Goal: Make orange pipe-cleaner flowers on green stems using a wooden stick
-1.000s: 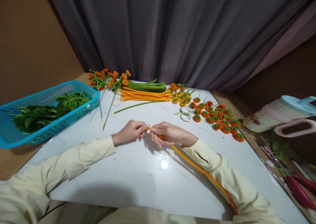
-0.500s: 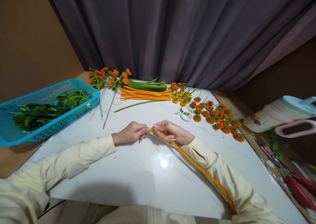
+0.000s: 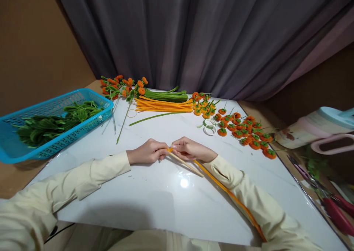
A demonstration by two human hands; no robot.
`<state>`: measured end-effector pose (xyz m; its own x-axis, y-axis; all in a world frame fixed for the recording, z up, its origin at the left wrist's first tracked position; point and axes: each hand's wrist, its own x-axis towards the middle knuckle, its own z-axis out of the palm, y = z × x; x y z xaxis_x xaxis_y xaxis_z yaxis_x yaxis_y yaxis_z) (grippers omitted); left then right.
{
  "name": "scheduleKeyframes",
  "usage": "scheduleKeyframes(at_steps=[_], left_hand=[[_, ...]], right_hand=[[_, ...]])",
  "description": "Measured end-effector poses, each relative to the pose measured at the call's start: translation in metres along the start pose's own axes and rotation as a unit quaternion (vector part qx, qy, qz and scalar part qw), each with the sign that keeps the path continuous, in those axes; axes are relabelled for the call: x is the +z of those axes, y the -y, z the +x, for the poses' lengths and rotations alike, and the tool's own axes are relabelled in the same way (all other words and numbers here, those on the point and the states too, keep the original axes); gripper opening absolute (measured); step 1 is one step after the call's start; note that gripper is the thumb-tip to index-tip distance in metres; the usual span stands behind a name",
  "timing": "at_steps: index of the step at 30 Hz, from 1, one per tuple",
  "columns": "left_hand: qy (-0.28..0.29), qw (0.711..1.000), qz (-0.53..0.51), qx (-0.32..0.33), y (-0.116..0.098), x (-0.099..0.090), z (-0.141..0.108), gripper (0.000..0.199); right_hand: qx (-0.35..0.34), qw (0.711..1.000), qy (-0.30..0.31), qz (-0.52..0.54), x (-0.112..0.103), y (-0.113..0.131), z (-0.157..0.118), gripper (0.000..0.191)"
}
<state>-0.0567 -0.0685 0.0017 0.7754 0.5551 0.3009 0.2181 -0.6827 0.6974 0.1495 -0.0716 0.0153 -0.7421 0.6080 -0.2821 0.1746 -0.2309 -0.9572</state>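
Close together over the middle of the table, my two hands pinch the end of an orange pipe cleaner (image 3: 221, 185). Its long tail runs from under my right hand (image 3: 193, 150) down along the right sleeve. A thin pale stick (image 3: 190, 165), wooden by its look, slants down to the right from the pinched end. My left hand (image 3: 151, 151) has its fingers closed at the top of the stick, where a bit of orange shows. Exactly which fingers grip the stick is hidden.
Beyond my hands lie a bundle of orange pipe cleaners (image 3: 166, 105), green ones (image 3: 166, 95), and two white rings (image 3: 210, 130). Finished orange flower heads (image 3: 240, 129) spread right. A blue basket (image 3: 66, 140) of green leaves stands left. A tumbler (image 3: 304, 131) and red-handled pliers (image 3: 336, 214) are right.
The pale stick now shows clearly, sticking out down and right from between my hands. Both hands have shifted slightly and still pinch the orange pipe cleaner.
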Motion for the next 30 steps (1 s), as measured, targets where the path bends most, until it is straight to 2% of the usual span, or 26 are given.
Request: scheduleKeyframes(at_steps=[4,9,15,23,30], left_hand=[[0.000,1.000,0.013,0.017,0.000,0.000,-0.001,0.023],[-0.010,0.999,0.041,0.021,0.002,0.001,-0.003,0.023],[0.006,0.999,0.049,-0.003,0.003,0.000,-0.004,0.026],[0.016,0.999,-0.006,-0.041,-0.003,-0.003,0.000,0.037],[-0.009,0.998,0.042,-0.054,0.000,0.001,-0.001,0.023]], right_hand=[[-0.027,0.991,-0.065,-0.111,0.005,0.003,-0.001,0.034],[-0.025,0.998,-0.051,-0.041,0.012,-0.002,0.001,0.034],[-0.038,0.984,-0.145,-0.100,0.021,-0.005,0.003,0.029],[-0.039,0.984,-0.151,-0.087,0.020,-0.005,0.004,0.030],[-0.041,0.986,-0.145,-0.077,0.019,-0.008,0.006,0.031]])
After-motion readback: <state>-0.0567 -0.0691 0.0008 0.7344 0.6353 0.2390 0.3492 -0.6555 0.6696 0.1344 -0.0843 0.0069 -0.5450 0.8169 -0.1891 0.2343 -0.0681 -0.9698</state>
